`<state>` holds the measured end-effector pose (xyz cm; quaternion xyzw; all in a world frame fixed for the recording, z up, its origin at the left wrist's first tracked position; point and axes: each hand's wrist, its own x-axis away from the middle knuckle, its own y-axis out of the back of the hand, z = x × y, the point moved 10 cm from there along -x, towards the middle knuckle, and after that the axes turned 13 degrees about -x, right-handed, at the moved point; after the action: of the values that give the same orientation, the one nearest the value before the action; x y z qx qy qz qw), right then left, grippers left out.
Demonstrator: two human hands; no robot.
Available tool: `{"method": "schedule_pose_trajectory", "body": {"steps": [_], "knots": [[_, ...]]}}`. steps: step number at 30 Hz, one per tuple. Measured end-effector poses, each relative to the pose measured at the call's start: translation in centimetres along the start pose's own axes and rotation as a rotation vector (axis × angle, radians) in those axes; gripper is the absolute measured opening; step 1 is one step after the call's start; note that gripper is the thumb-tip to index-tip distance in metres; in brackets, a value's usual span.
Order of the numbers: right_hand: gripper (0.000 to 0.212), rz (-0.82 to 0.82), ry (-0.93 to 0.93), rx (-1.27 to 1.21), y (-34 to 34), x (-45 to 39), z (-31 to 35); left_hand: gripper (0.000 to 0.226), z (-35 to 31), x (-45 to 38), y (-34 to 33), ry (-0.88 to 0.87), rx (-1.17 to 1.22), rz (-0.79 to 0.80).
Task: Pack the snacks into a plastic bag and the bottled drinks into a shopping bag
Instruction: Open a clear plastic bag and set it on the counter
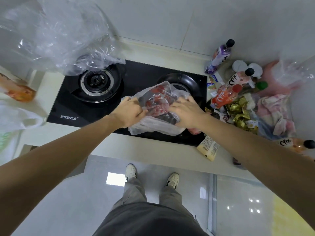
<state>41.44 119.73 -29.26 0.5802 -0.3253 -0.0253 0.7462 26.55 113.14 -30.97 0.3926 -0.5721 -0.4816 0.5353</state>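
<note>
A thin clear plastic bag (158,128) lies on the black gas stove (102,114), with red and dark snack packets showing through it. My left hand (130,110) grips the bag's left edge. My right hand (185,110) has its fingers curled into the bag's right side, over the packets. To the right stand several bottled drinks: a purple one (219,55), a pink one (238,78) and an orange one (223,95). Gold-wrapped snacks (238,111) are heaped beside them. Another drink bottle (296,144) lies at the far right.
A large clear plastic sheet (56,34) hangs at top left over the left burner (95,81). A cream packet (208,148) lies at the counter's front edge. A pink cloth (276,109) and more plastic sit at right. A white bag (15,116) rests at the left.
</note>
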Motion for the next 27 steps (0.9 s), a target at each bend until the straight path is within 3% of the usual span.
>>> {"method": "schedule_pose_trajectory", "body": {"steps": [5,9,16,20,27], "knots": [[0.101,0.058,-0.038,0.004,-2.0,0.5,0.4,0.042,0.2,1.7,-0.7,0.124,-0.026,0.064],[0.113,0.053,-0.044,-0.012,-2.9,1.4,1.4,0.037,-0.2,2.6,-1.0,0.13,-0.07,0.125],[0.151,0.107,-0.108,-0.039,-3.7,2.7,0.3,0.106,0.0,4.5,-1.5,0.142,-0.259,0.231],[0.163,0.15,-0.112,-0.031,-4.3,2.9,0.3,0.115,0.6,5.5,-2.2,0.142,-0.302,0.266],[0.157,0.164,-0.107,-0.002,-4.9,2.4,0.7,0.127,1.2,6.2,-3.4,0.18,-0.32,0.302]]}}
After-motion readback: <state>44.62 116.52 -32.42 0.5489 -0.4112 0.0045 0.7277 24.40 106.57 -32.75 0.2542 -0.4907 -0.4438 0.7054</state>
